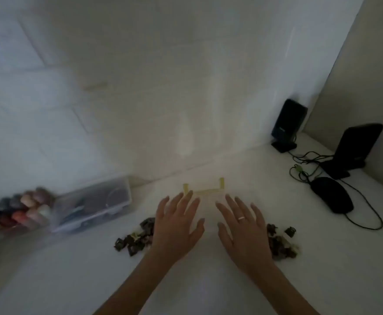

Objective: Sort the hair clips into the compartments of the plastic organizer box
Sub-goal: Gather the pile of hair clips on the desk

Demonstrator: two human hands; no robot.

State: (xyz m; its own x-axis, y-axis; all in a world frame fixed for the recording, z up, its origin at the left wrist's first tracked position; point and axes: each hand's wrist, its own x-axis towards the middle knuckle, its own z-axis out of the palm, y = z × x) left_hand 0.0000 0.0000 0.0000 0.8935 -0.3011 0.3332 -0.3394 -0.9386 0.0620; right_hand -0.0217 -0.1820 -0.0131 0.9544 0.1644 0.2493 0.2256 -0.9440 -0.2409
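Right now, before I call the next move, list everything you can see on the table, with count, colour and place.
Hair clips: two loose piles, dark brown and olive, count unclear; one left of the left hand, the other right of the right hand.
Organizer box: one, clear with yellow latches, between and beyond the fingertips; too faint to count compartments.
Plastic case: one, clear, far left, dark contents.
Coloured round items: a blurred cluster, far left edge.
Speakers: two, black, back right corner; the second nearer.
Mouse: one, black, right, with cable.
Left hand: open, flat, over the table.
Right hand: open, flat, wearing a ring.
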